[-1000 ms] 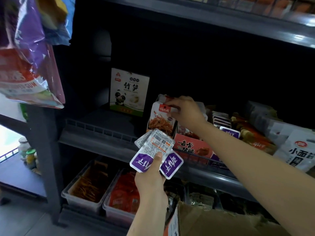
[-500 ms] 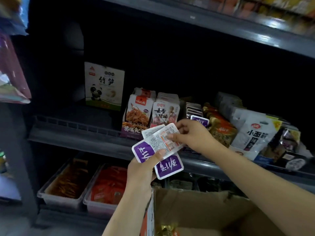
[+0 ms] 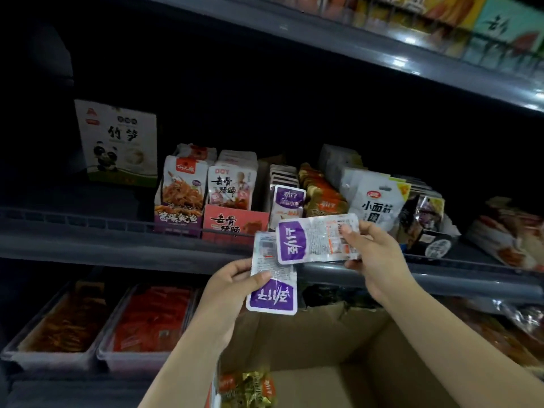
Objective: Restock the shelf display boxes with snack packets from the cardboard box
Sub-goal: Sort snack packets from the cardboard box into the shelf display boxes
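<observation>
Shelf (image 3: 117,245): dark, display boxes in a row. Cardboard box (image 3: 338,343): one, open, below both forearms. Right hand (image 3: 374,260): raised before the shelf edge, fingers curled, pinching one purple-and-white snack packet (image 3: 318,238) held sideways by its end. Left hand (image 3: 232,287): lower, thumb clamped over an upside-down packet stack (image 3: 272,285); at least two layers, exact count unclear. Purple display box (image 3: 287,198): just behind the packets.

White panda box (image 3: 117,142) reads 竹笋 — red display box (image 3: 234,223), 去骨猪蹄; white pouch (image 3: 376,201), 小面筋; purple shelf packet (image 3: 288,201), 劲仔.
</observation>
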